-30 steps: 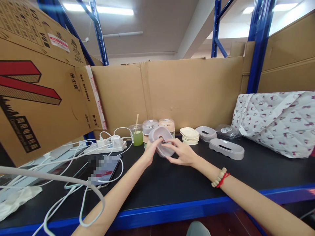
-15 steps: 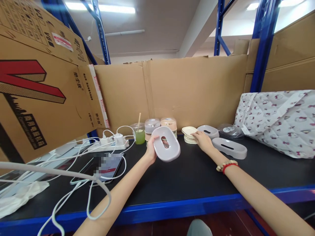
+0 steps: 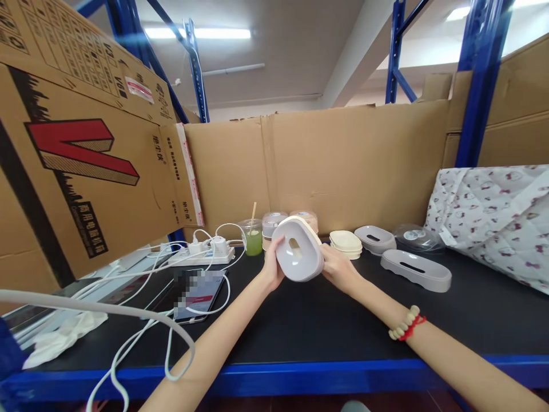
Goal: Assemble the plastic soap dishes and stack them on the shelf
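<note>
Over the middle of the black tabletop, my left hand [image 3: 273, 266] grips the left side of a grey plastic soap-dish part [image 3: 307, 263]. This part is rounded, tilted up towards me, and has an oval slot through it. My right hand [image 3: 339, 270] is closed at its right side, holding a cream piece [image 3: 317, 236] against its back. Most of the cream piece and the right fingertips are hidden behind the grey part. A short stack of cream pieces [image 3: 345, 245] stands just beyond my right hand.
Grey slotted parts [image 3: 415, 271] and clear lids [image 3: 415, 236] lie to the right, before a patterned bag [image 3: 493, 223]. Behind my left hand stand lidded containers [image 3: 274, 220] and a green drink cup [image 3: 254, 243]. A power strip [image 3: 201, 257], cables and a phone [image 3: 201, 294] occupy the left.
My right hand has left the cream stack with one piece and come left to the grey part. The grey part has turned in my left hand. The view has shifted slightly.
</note>
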`<state>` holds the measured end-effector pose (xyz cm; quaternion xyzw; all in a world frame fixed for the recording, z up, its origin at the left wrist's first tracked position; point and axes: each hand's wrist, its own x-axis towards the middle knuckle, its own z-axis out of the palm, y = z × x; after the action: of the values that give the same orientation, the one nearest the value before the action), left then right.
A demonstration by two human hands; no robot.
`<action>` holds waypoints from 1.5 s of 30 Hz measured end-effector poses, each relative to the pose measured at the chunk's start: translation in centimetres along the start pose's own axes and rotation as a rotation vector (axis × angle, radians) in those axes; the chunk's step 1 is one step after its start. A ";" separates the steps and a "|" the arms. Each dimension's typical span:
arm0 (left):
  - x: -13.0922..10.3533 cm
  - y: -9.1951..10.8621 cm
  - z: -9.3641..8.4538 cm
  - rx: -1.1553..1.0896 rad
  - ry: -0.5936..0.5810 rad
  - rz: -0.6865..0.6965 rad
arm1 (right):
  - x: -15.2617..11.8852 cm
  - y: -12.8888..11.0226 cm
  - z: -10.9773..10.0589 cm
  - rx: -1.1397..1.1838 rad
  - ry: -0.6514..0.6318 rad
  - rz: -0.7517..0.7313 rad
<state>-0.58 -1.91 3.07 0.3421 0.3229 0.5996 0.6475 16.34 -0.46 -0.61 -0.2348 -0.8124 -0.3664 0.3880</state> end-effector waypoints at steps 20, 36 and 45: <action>0.3 -1.7 -0.6 0.453 -0.118 0.223 | 1.6 -1.7 -0.8 1.178 -0.130 1.207; 0.5 -2.5 -0.8 0.481 -0.209 -0.072 | 1.5 -1.1 -0.7 1.011 -0.097 1.241; 0.2 -2.5 -0.7 0.514 -0.187 -0.195 | -0.2 4.4 -4.6 -0.006 -0.162 1.270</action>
<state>0.29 -1.77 0.63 0.5161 0.4343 0.3990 0.6211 21.45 -1.34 3.04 -0.6985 -0.5409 -0.0483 0.4661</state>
